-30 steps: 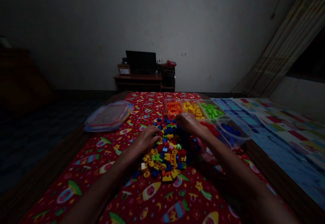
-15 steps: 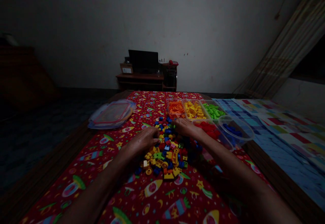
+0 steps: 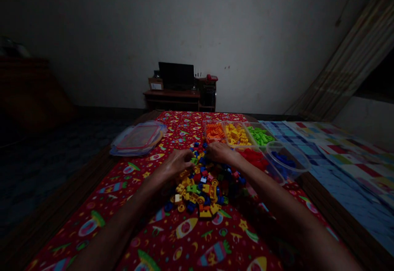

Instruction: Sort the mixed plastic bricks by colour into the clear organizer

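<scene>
A loose pile of small toy building bricks (image 3: 193, 189) in yellow, blue, green, red and pink lies on a red patterned cloth (image 3: 184, 228). My left hand (image 3: 178, 162) is at the pile's upper left edge, its thumb and forefinger apart beside a green brick (image 3: 194, 161). At the far side of the pile, my right hand (image 3: 220, 153) has its fingers bent down into the bricks. Its fingertips are partly hidden, and I cannot make out what they grip. A clear divided container (image 3: 255, 144) near it holds orange, yellow, green and red bricks.
A round clear tub (image 3: 303, 162) with blue bricks sits at the container's right. Stacked plastic lids (image 3: 137, 139) lie on the left. Beyond the table stands a desk (image 3: 172, 94) with a monitor (image 3: 176, 75); a bed (image 3: 341, 168) is on the right.
My left hand has shifted slightly up and left, its thumb and forefinger now by a green brick. My right hand has moved slightly left, still in the pile's far side.
</scene>
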A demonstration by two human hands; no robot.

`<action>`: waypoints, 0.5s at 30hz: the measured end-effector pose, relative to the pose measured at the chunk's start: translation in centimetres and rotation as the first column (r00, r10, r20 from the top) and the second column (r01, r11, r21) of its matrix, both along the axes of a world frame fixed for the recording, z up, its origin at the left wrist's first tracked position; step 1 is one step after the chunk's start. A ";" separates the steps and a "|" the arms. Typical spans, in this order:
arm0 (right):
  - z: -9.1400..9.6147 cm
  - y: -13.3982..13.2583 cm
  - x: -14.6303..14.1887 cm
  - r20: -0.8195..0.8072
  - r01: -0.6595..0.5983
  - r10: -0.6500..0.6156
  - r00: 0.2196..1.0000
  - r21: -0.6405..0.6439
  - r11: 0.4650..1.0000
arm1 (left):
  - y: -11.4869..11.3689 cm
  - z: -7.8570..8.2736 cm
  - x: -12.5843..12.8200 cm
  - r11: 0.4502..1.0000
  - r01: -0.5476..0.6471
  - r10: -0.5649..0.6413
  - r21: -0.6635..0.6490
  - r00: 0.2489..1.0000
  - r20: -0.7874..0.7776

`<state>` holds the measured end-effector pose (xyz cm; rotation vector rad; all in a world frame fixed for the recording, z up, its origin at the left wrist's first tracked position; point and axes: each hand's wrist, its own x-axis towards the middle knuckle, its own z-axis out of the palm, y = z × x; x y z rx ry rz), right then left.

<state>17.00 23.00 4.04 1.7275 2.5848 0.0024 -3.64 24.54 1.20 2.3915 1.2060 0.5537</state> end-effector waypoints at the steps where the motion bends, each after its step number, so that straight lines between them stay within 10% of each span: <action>1: -0.1 0.1 -0.1 0.021 0.009 -0.008 1.000 -0.042 0.999 | 0.1 0.1 0.0 1.000 -0.009 0.010 -0.017 0.999 0.050; 15: -0.1 -1.6 1.7 -0.213 -0.062 0.096 0.972 0.161 0.985 | 0.3 -1.4 0.9 0.987 0.007 0.051 -0.163 0.935 0.350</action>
